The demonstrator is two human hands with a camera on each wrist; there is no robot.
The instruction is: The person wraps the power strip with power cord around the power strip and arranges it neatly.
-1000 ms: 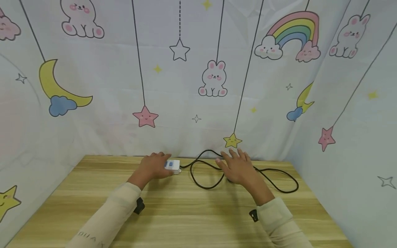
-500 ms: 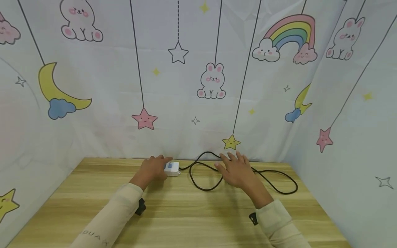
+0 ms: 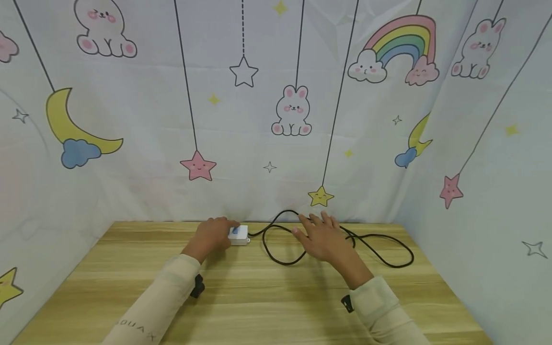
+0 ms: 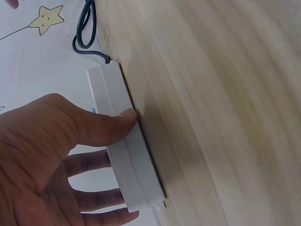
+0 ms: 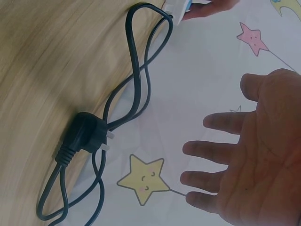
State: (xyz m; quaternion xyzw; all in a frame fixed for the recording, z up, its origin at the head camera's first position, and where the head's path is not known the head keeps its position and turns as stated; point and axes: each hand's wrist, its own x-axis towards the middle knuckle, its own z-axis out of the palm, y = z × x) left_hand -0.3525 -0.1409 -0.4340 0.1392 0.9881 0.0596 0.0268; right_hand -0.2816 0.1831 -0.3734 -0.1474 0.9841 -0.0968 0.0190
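Observation:
A white power strip (image 3: 239,235) with blue on its top lies near the back edge of the table. My left hand (image 3: 210,237) grips its left part; in the left wrist view the thumb presses the near side of the strip (image 4: 136,172) and other fingers reach behind it. The hand hides much of its top. Over the black cord (image 3: 284,263) hovers my right hand (image 3: 323,237), fingers spread and holding nothing. In the right wrist view a black plug (image 5: 87,134) with metal prongs lies on the table, attached to the cord, apart from that hand.
The wooden table (image 3: 267,306) runs up to a white cloth backdrop (image 3: 241,120) printed with stars, rabbits and moons. Cloth also stands at both sides. A cord loop (image 3: 392,266) spreads toward the right end of the table.
The right hand has shifted slightly left over the cord. The left hand keeps hold of the power strip, its fingers now covering more of the blue on top.

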